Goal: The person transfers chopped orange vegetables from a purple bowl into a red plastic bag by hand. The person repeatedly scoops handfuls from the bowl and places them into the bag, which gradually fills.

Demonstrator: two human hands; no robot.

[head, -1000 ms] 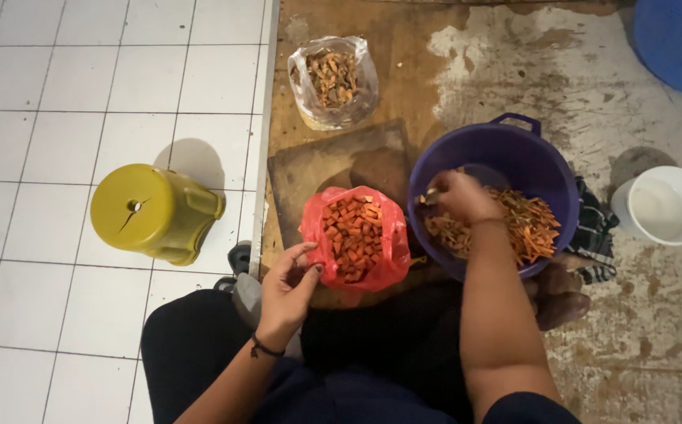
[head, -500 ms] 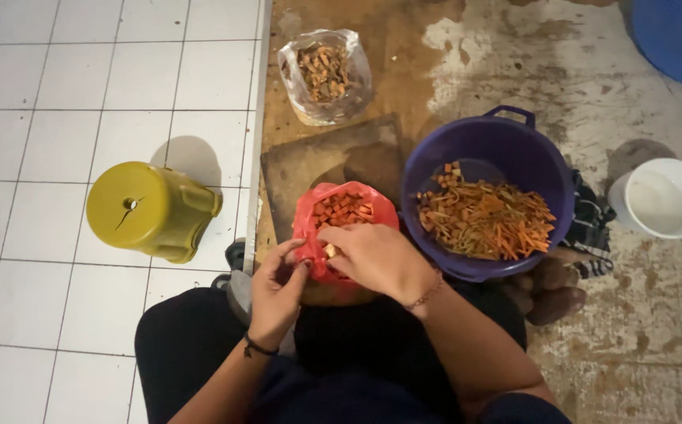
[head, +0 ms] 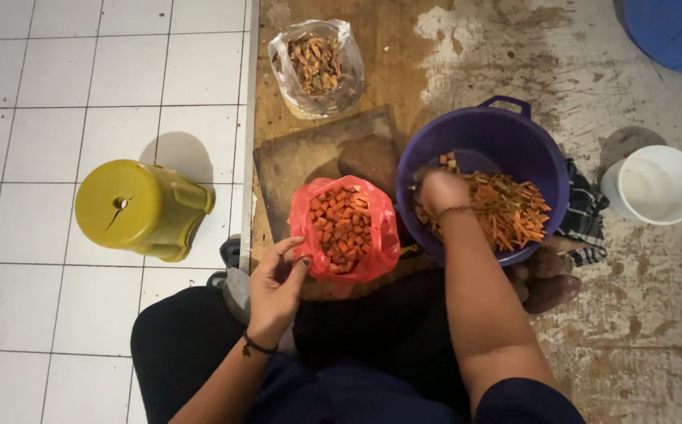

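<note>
Reaching into the purple basin (head: 513, 137) with the right hand (head: 441, 191), fingers curled down into the pile of orange strips (head: 510, 216). Cannot tell whether it is actually pinching any yet, the knuckles are hiding the fingertips. The left hand (head: 276, 281) is sitting at the near-left edge of the red plastic bag (head: 346, 228), fingers loosely spread and touching the bag's rim, seemingly keeping the mouth open. The bag is resting on the near edge of the wooden board (head: 317, 157), just left of the basin, and is holding short orange-red chunks (head: 341, 224).

My read: strips are being taken from the basin and chunks are collecting in the bag. Doing it well is mostly about grabbing a small, aligned bundle rather than a tangled handful, and lifting clear of the basin wall so nothing is dragging out onto the floor. The left hand should be holding the bag rim firmly, since thin plastic is likely folding shut if released.

Around it: a clear bag of brownish scraps (head: 316, 67) at the far end of the board, a yellow-green stool (head: 140, 208) on the white tiles at left, a white bucket (head: 655, 188) at right, a dark checked cloth (head: 588, 216) between basin and bucket, a blue tub (head: 674, 31) at far right.
</note>
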